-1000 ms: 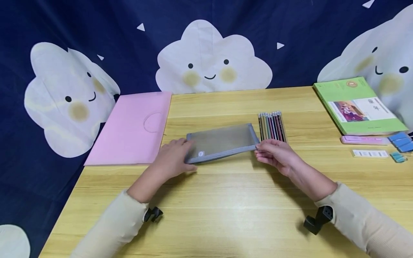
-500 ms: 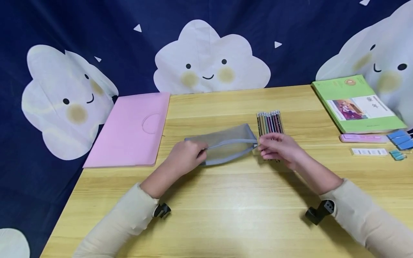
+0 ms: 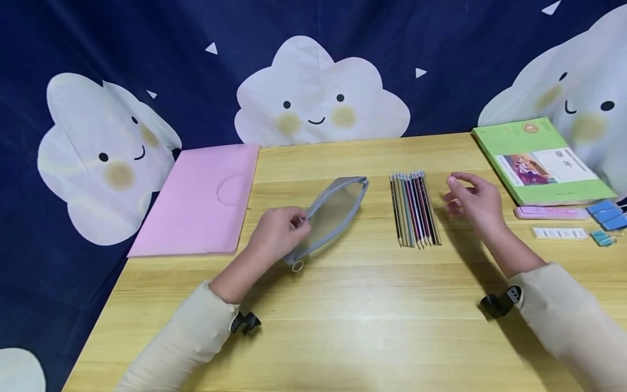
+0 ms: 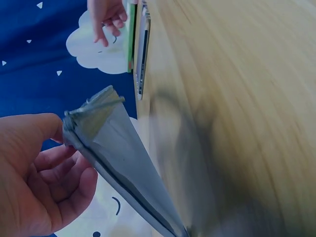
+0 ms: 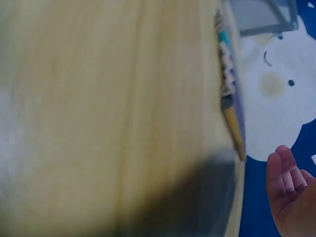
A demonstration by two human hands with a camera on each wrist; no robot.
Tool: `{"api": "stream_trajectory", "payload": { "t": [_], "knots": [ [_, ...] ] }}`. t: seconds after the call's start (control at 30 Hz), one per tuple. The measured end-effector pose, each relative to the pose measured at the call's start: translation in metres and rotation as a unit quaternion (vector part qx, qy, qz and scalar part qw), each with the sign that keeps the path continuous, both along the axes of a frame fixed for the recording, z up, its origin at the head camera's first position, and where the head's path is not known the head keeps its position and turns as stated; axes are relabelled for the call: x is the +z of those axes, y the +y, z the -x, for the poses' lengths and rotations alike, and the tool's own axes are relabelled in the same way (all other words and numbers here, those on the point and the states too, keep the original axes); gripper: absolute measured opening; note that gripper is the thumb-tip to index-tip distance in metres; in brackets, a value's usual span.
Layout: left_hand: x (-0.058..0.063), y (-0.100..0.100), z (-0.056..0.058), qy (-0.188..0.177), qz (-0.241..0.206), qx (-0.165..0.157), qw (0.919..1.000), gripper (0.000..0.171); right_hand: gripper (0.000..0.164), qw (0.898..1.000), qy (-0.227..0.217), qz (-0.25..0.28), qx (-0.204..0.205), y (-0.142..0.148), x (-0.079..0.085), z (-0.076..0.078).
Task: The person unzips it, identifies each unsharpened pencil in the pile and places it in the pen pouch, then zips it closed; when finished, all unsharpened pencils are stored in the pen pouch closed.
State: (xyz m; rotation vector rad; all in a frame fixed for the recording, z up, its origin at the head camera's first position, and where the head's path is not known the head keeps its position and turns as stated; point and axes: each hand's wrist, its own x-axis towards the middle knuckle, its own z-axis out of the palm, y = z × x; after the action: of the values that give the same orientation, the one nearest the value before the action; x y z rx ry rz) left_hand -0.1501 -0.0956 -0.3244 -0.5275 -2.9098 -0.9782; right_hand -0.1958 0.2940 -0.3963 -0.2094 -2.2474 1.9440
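Note:
A translucent grey zip pouch (image 3: 333, 215) gapes along its zipped edge, with a ring pull (image 3: 297, 265) at its near end. My left hand (image 3: 279, 231) pinches one edge of the pouch between thumb and fingers; the left wrist view shows the pouch (image 4: 118, 143) tilted above the tabletop. To the right of the pouch lies a row of pencils (image 3: 415, 209), side by side with their points toward me. Just right of the pencils my right hand (image 3: 477, 201) hovers with loosely bent fingers, holding nothing. In the right wrist view that hand (image 5: 291, 197) is partly cut off.
A pink folder (image 3: 196, 201) lies at the left of the wooden table (image 3: 352, 326). At the right are a green book (image 3: 543, 163), a pink pen-like item (image 3: 551, 213), a white strip (image 3: 560, 233), blue clips (image 3: 607, 214) and a teal clip (image 3: 602, 238). A cloud-patterned curtain (image 3: 441, 32) hangs behind.
The pouch's zipped edge has come apart into a wide mouth, and the pouch has turned on the left hand's side. My right hand has let go of its corner and moved right past the pencils.

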Motion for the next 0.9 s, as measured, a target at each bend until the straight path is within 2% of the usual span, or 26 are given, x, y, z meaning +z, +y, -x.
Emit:
{"api": "stream_trajectory", "payload": {
  "t": [0.13,0.23,0.33,0.5,0.63,0.9],
  "knots": [
    [0.0,0.002,0.001,-0.005,-0.029,0.012,0.9995,0.012,0.062,0.992,-0.029,-0.119,0.013,-0.015,0.019,-0.012],
    [0.0,0.003,0.002,-0.001,-0.037,0.018,0.9992,0.013,0.063,0.983,-0.056,-0.167,0.043,-0.021,0.027,-0.015],
    [0.001,0.004,0.003,-0.005,-0.044,0.022,0.9988,0.013,0.061,0.973,-0.085,-0.206,0.068,-0.022,0.027,-0.013],
    [0.001,0.006,0.002,-0.02,-0.056,0.026,0.9979,0.012,0.053,0.957,-0.108,-0.25,0.1,-0.022,0.023,-0.007],
    [0.002,0.007,0.001,-0.026,-0.062,0.026,0.9974,0.014,0.048,0.944,-0.122,-0.282,0.118,-0.024,0.026,-0.006],
    [0.001,0.009,0.001,-0.031,-0.061,0.026,0.9973,0.011,0.039,0.928,-0.158,-0.308,0.14,-0.023,0.032,-0.002]
  ]
}}
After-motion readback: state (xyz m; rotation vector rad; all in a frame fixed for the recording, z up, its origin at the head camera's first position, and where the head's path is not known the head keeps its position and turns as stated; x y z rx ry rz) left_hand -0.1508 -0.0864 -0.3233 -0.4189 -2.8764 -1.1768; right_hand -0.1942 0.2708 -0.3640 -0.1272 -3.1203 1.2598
